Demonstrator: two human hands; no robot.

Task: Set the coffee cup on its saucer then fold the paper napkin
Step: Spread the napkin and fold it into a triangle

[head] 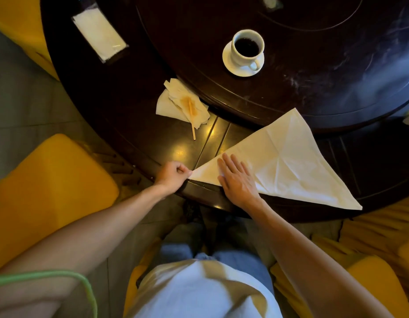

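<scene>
Sitting done on its saucer (231,65) beyond the napkin (284,161), cup (247,48); left hand (172,177) pinching napkin's corner, right hand (237,177) pressing flat-fingered, folding continuing.

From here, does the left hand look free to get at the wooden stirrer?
Probably not at once: the left hand pinches the napkin corner. The table between it and the stirrer lies bare, so letting go would open the way.

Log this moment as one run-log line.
cup: on saucer | napkin: triangle, flat on table | left hand: pinches corner | right hand: presses flat | step: folding
</scene>
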